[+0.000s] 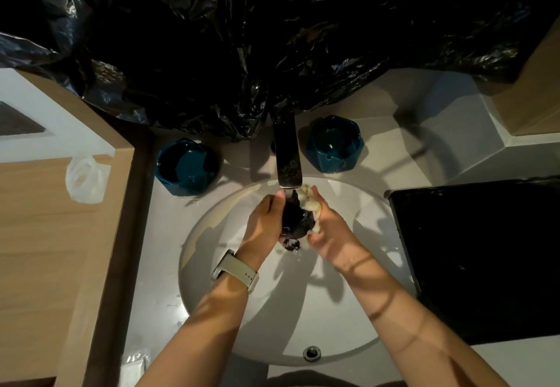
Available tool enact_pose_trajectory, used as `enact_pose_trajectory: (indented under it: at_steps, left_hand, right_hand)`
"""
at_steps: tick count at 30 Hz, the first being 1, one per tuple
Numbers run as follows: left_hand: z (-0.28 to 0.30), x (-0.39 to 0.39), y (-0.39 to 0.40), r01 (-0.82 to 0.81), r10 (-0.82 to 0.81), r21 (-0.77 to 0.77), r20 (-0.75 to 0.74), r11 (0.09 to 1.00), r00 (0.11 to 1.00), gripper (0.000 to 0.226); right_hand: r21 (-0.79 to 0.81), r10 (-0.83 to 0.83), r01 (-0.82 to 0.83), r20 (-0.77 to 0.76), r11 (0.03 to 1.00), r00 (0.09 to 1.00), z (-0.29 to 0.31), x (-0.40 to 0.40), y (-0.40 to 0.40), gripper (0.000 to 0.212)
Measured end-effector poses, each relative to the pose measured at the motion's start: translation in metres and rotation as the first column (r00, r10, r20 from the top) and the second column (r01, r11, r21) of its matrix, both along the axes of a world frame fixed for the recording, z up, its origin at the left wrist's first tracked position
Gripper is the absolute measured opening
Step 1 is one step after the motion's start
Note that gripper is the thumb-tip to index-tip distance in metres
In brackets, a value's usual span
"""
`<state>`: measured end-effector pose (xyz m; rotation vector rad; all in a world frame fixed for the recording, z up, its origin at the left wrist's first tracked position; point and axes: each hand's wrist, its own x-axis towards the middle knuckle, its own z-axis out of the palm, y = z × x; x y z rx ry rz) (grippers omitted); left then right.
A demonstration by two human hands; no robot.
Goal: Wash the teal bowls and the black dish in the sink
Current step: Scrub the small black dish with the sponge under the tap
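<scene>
Over the white round sink (212, 268), my left hand (263, 220) grips a small black dish (296, 223) right under the faucet (287, 159). My right hand (328, 229) presses a pale, soapy sponge (308, 201) against the dish's right side. Water runs down off the dish toward the drain. Two teal bowls stand on the counter behind the sink: one teal bowl (186, 166) to the left of the faucet, the other teal bowl (333, 144) to its right. Both stand upright and look wet.
Crumpled black plastic sheeting (242, 38) covers the wall behind the faucet. A large black tray (485, 253) lies on the counter at the right. A wooden ledge at the left carries a clear plastic wrapper (85, 179). An overflow hole (312, 352) sits at the sink's near rim.
</scene>
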<state>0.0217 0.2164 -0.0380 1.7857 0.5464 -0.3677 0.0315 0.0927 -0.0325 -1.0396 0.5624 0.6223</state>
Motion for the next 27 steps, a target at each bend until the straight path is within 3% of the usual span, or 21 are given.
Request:
enact_pose_trajectory:
  at_steps: [3, 5, 8, 10, 13, 15, 18, 21, 24, 25, 27]
  left_hand:
    - [0.000, 0.010, -0.006, -0.289, 0.252, -0.173, -0.209, 0.941, 0.945, 0.048]
    - [0.002, 0.006, -0.009, -0.392, 0.307, -0.271, -0.306, 0.879, 0.901, 0.049]
    - [0.007, -0.013, -0.009, -0.322, 0.214, -0.461, -0.272, 0.827, 0.938, 0.049]
    - [0.010, -0.020, -0.004, -0.307, 0.160, -0.610, -0.284, 0.730, 0.945, 0.043]
    - [0.017, -0.017, 0.005, -0.447, 0.153, -0.730, -0.436, 0.517, 0.887, 0.046]
    - [0.018, -0.017, 0.010, -0.469, 0.186, -0.755, -0.435, 0.459, 0.881, 0.048]
    - [0.012, -0.024, 0.014, -0.392, 0.227, -0.777, -0.320, 0.493, 0.920, 0.046]
    - [0.012, -0.029, 0.012, -0.289, 0.249, -0.781, -0.175, 0.554, 0.952, 0.038]
    - [0.016, -0.030, 0.006, -0.211, 0.249, -0.712, -0.053, 0.669, 0.967, 0.037]
    - [0.017, -0.030, 0.003, -0.202, 0.237, -0.666, -0.039, 0.718, 0.971, 0.036]
    - [0.017, -0.030, -0.001, -0.215, 0.232, -0.575, -0.044, 0.789, 0.972, 0.034]
  right_hand:
    - [0.033, -0.003, -0.002, 0.160, 0.999, 0.987, 0.001, -0.025, 0.007, 0.042]
    - [0.012, 0.026, -0.031, 0.266, 0.999, 0.964, -0.006, -0.034, 0.008, 0.040]
    - [-0.119, -0.032, 0.045, 0.112, 0.992, 0.993, 0.002, -0.019, 0.008, 0.046]
    - [-0.124, -0.132, 0.129, -0.021, 0.984, 0.991, 0.000, -0.007, 0.003, 0.035]
    - [-0.167, -0.205, 0.198, -0.022, 0.966, 0.979, -0.006, 0.001, 0.001, 0.016]
    - [-0.284, -0.153, 0.157, 0.036, 0.946, 0.988, -0.009, 0.001, -0.003, 0.018]
    - [-0.363, -0.092, 0.161, 0.201, 0.918, 0.975, -0.009, -0.003, -0.011, 0.018]
    - [-0.393, -0.069, 0.226, 0.374, 0.891, 0.925, -0.003, -0.012, -0.022, 0.002]
    - [-0.471, 0.133, 0.125, 0.478, 0.873, 0.868, 0.004, -0.027, -0.024, 0.012]
    - [-0.492, 0.207, 0.062, 0.473, 0.868, 0.856, 0.005, -0.033, -0.022, 0.005]
    - [-0.539, 0.353, -0.040, 0.492, 0.842, 0.796, 0.001, -0.041, -0.018, 0.017]
